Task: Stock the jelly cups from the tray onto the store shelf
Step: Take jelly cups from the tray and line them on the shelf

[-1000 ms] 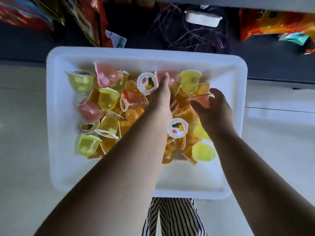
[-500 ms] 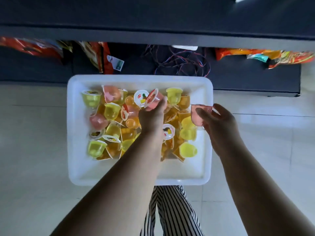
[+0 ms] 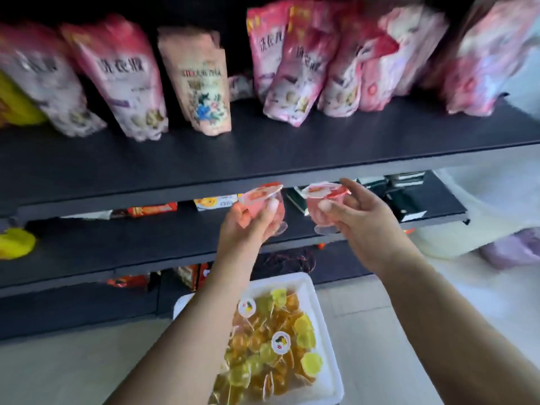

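1. Right now, in the head view, the left hand (image 3: 248, 220) holds a pink jelly cup (image 3: 264, 201) with its fingers curled around it.
2. The right hand (image 3: 355, 217) holds a second pink jelly cup (image 3: 324, 203) the same way, pinched between thumb and fingers.
3. Both cups are up in the air, close together, just in front of the edge of the top black shelf (image 3: 263, 153).
4. Both cups have their lids on top and are tipped a little.
5. Far back on that top shelf stand pink pouches (image 3: 125, 80) in a row, and they look blurry.
6. Under it is a lower black shelf (image 3: 146, 244) with flat snack packs (image 3: 152, 210) at its far side and dark boxes (image 3: 406, 197) on the right.
7. Near the bottom, a white tray (image 3: 314, 290) sits on the pale floor (image 3: 380, 331).
8. Inside the tray lies a heap of yellow and orange jelly cups (image 3: 271, 346), some on their sides.
9. The left forearm crosses over the left part of the tray.
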`<action>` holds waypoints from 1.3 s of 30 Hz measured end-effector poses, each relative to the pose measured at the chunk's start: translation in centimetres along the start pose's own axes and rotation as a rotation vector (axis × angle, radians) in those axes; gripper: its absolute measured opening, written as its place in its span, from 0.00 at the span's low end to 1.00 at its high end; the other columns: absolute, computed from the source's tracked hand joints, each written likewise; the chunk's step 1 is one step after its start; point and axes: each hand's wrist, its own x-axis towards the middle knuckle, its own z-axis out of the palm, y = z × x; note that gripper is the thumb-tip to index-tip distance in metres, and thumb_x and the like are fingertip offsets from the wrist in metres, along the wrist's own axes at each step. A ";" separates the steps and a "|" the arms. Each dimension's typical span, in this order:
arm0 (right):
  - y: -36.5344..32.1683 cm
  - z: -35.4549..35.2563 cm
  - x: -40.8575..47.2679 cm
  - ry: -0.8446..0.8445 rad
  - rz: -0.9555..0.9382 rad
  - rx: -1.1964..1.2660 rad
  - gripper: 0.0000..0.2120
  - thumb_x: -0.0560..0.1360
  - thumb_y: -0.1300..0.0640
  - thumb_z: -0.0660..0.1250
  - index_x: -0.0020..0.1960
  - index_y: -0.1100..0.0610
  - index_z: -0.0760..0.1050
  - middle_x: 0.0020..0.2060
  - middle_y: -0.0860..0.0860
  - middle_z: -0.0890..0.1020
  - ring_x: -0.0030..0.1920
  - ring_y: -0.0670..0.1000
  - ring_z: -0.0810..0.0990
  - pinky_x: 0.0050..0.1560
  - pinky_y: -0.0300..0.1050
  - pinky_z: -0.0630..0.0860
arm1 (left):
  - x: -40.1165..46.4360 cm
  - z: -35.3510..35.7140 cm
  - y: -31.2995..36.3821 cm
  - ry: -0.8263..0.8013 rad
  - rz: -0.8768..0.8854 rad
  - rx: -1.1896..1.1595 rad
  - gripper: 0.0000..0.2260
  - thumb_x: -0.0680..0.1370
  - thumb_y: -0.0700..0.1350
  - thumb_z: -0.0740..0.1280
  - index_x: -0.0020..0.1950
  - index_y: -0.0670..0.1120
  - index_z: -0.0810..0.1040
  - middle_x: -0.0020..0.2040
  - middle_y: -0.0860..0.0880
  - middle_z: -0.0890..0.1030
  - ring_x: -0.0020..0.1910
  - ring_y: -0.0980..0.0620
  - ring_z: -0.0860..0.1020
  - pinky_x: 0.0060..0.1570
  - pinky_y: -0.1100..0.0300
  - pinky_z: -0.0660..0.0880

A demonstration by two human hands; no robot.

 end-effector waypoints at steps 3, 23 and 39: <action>-5.8 0.6 -2.6 0.020 -0.140 0.040 0.53 0.46 0.47 0.80 0.68 0.59 0.66 0.53 0.51 0.82 0.54 0.51 0.81 0.58 0.52 0.75 | -0.7 2.2 5.1 -0.081 0.083 -0.011 0.17 0.65 0.47 0.75 0.50 0.46 0.75 0.48 0.49 0.81 0.46 0.56 0.81 0.49 0.58 0.80; -26.6 -20.3 -3.7 -0.079 -0.561 0.147 0.44 0.55 0.57 0.72 0.70 0.61 0.63 0.49 0.49 0.82 0.50 0.49 0.81 0.60 0.49 0.73 | 1.7 32.2 17.9 -0.113 0.432 0.238 0.04 0.71 0.42 0.72 0.43 0.49 0.79 0.43 0.50 0.83 0.46 0.51 0.81 0.56 0.52 0.77; -35.0 -35.8 7.9 -0.061 -0.533 0.091 0.22 0.70 0.67 0.69 0.63 0.64 0.70 0.54 0.56 0.80 0.47 0.53 0.81 0.45 0.48 0.80 | 10.8 49.3 19.0 -0.135 0.485 0.182 0.07 0.71 0.38 0.72 0.41 0.48 0.77 0.42 0.50 0.81 0.47 0.48 0.79 0.52 0.56 0.76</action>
